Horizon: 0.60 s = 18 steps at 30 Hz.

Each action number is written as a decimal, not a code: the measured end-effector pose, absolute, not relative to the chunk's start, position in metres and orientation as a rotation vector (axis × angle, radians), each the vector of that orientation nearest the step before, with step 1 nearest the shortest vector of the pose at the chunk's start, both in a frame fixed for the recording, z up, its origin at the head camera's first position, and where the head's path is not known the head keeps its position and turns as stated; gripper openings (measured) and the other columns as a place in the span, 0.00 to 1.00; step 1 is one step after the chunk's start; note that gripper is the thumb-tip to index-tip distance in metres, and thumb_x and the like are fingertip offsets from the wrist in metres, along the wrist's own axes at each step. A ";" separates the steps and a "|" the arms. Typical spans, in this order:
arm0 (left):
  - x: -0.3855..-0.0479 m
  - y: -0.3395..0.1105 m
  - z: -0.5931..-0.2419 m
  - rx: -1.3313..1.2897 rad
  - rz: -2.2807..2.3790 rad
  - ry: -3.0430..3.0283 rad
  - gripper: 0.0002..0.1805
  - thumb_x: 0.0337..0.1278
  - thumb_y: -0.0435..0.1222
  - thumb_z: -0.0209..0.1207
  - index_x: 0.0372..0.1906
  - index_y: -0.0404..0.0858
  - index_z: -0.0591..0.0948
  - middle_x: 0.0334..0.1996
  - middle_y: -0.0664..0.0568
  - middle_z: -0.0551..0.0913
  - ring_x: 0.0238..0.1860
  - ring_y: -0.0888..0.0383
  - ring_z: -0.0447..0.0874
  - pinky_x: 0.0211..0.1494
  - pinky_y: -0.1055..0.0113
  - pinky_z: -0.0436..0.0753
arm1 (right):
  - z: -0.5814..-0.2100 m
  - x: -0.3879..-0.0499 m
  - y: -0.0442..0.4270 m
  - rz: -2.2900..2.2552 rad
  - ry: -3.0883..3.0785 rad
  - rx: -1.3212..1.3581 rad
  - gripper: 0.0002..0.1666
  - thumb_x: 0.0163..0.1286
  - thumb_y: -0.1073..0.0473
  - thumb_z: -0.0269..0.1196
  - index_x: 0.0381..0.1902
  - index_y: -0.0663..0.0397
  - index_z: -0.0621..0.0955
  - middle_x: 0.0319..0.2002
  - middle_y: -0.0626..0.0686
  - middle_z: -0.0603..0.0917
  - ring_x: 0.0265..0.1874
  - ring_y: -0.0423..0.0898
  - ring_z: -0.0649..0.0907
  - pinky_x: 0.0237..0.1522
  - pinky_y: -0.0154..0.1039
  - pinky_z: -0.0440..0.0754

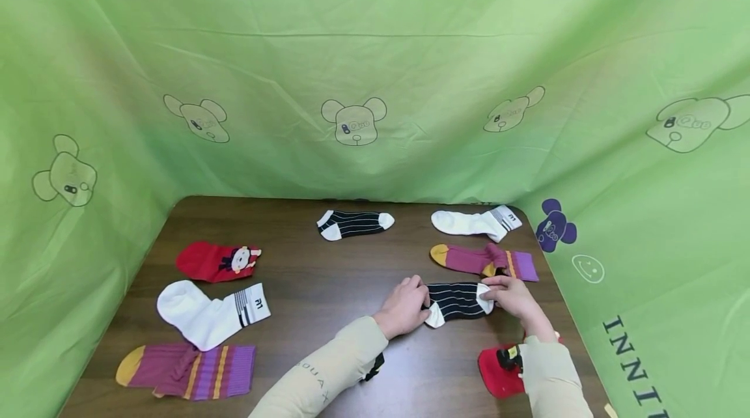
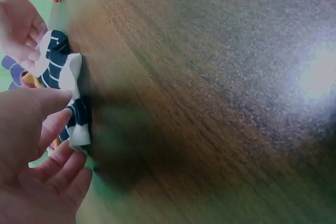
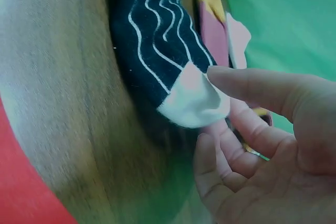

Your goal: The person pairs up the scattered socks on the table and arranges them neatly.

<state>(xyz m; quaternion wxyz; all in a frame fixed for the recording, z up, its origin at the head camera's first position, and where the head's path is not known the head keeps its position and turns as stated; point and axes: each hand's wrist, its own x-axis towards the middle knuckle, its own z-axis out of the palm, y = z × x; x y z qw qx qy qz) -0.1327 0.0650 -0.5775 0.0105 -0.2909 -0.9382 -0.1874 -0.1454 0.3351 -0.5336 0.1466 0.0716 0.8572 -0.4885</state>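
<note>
A black sock with white stripes lies across the right part of the table between both hands. The left hand pinches its cuff and white heel end; in the left wrist view the thumb and fingers of the left hand close round that end of the sock. At the other end the right hand pinches the white toe; in the right wrist view the white toe sits between the thumb and fingers of the right hand.
Another striped black sock lies at the back. A white sock and a purple one lie back right, a red one front right. Red, white and purple socks line the left.
</note>
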 end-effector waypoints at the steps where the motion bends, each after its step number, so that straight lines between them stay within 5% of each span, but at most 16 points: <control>1: -0.133 0.064 -0.578 -0.897 -0.557 -2.921 0.08 0.54 0.43 0.72 0.31 0.49 0.83 0.38 0.57 0.75 0.41 0.58 0.75 0.44 0.68 0.76 | -0.535 -0.146 0.333 -1.421 2.455 0.202 0.23 0.61 0.73 0.68 0.52 0.82 0.77 0.36 0.60 0.88 0.30 0.40 0.81 0.33 0.36 0.81; 5: -0.134 0.061 -0.577 -0.851 -0.494 -2.902 0.09 0.48 0.42 0.73 0.31 0.49 0.82 0.34 0.58 0.73 0.38 0.58 0.75 0.42 0.67 0.74 | -0.538 -0.146 0.325 -1.444 2.439 0.186 0.22 0.59 0.75 0.67 0.50 0.83 0.77 0.34 0.59 0.87 0.30 0.39 0.81 0.33 0.35 0.80; 12: -0.138 0.055 -0.570 -0.775 -0.585 -3.005 0.24 0.50 0.35 0.71 0.55 0.42 0.80 0.45 0.51 0.76 0.47 0.53 0.77 0.51 0.61 0.78 | -0.542 -0.146 0.314 -1.405 2.493 0.152 0.20 0.58 0.75 0.68 0.48 0.81 0.78 0.33 0.61 0.86 0.30 0.43 0.82 0.33 0.36 0.81; 18: -0.141 0.053 -0.566 -0.722 -0.617 -3.065 0.29 0.48 0.31 0.70 0.60 0.40 0.82 0.49 0.49 0.79 0.50 0.51 0.79 0.54 0.58 0.79 | -0.541 -0.145 0.312 -1.400 2.512 0.149 0.19 0.58 0.73 0.70 0.46 0.80 0.79 0.31 0.58 0.86 0.29 0.42 0.82 0.33 0.36 0.80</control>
